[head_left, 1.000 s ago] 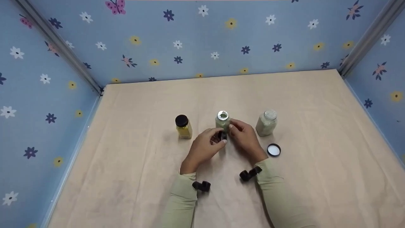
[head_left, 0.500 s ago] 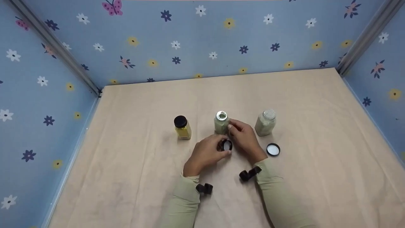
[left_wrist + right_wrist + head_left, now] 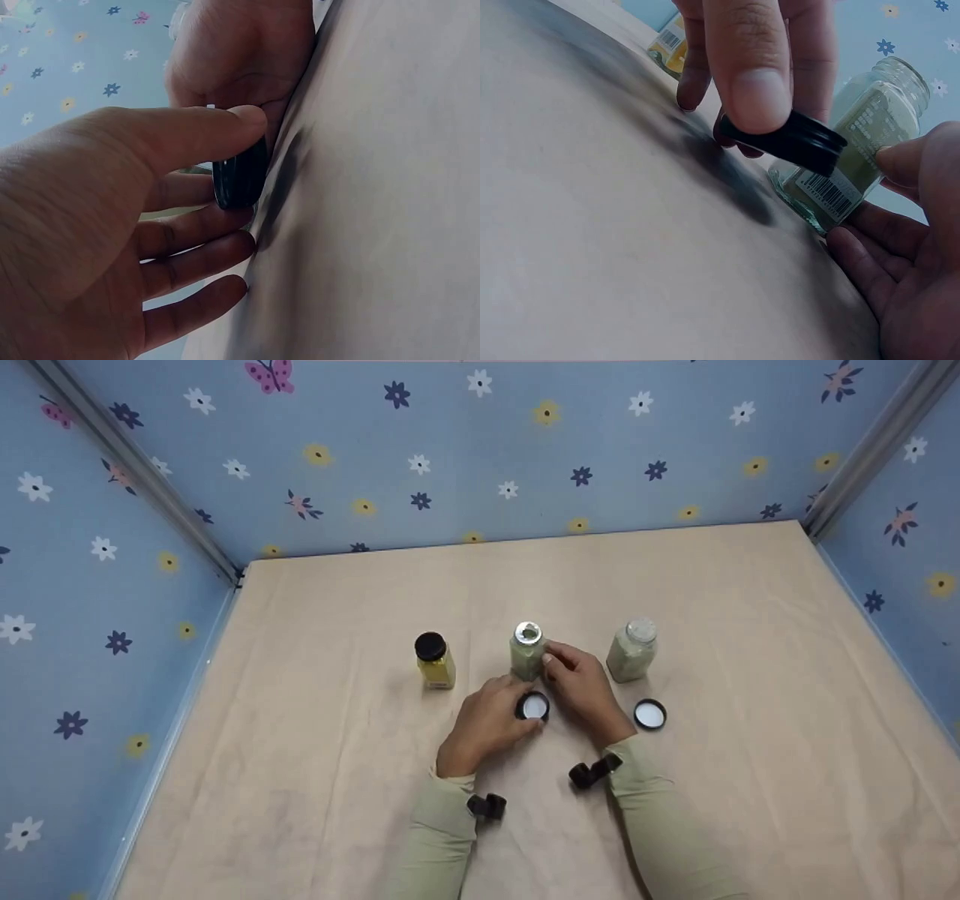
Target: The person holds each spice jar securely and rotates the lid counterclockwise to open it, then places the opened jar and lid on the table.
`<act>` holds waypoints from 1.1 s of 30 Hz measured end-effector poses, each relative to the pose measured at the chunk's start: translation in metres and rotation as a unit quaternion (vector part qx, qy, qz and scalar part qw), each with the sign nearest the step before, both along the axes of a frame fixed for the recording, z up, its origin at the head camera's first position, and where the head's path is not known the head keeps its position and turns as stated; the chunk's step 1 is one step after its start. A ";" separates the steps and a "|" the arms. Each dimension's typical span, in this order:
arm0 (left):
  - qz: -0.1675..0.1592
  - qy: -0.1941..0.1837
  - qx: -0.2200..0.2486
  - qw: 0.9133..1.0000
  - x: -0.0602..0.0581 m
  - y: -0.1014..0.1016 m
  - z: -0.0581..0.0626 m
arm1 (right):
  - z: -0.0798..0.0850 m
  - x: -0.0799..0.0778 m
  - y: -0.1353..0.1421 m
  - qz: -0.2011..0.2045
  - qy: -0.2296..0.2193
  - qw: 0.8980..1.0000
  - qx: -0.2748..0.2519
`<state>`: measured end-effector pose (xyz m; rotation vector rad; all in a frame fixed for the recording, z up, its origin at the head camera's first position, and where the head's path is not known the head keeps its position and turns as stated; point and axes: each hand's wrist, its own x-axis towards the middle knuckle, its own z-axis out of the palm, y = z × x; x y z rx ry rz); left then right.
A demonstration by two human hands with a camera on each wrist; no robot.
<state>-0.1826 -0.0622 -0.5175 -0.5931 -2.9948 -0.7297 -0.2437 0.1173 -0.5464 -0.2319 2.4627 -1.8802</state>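
Observation:
My left hand (image 3: pixel 491 724) pinches a black screw cap (image 3: pixel 535 706) between thumb and fingers, its white liner facing up. In the right wrist view the cap (image 3: pixel 806 142) is tilted close over the cloth, with its shadow below. A small glass jar (image 3: pixel 525 664) of pale green powder stands upright just beyond it. Around the mouth of this jar runs a silvery foil rim with a torn hole in the middle. My right hand (image 3: pixel 585 682) grips the jar low on its right side, thumb and fingers on the glass (image 3: pixel 866 142). A barcode label shows on the jar.
To the right stands a second jar (image 3: pixel 631 654) of pale green contents with a whitish top. A loose black cap (image 3: pixel 650 715) lies liner up in front of it. At left is a yellow jar (image 3: pixel 436 664) with a black cap. Flowered walls (image 3: pixel 480 450) bound the cloth-covered table (image 3: pixel 337 607).
My left hand has moved down and slightly right, away from the jar, lowering the black cap and turning its white liner upward. The right hand keeps its hold on the jar.

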 end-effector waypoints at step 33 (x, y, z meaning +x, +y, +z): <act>-0.037 -0.014 0.002 0.999 0.006 -0.004 0.001 | 0.003 0.002 -0.001 -0.007 -0.020 1.000 -0.002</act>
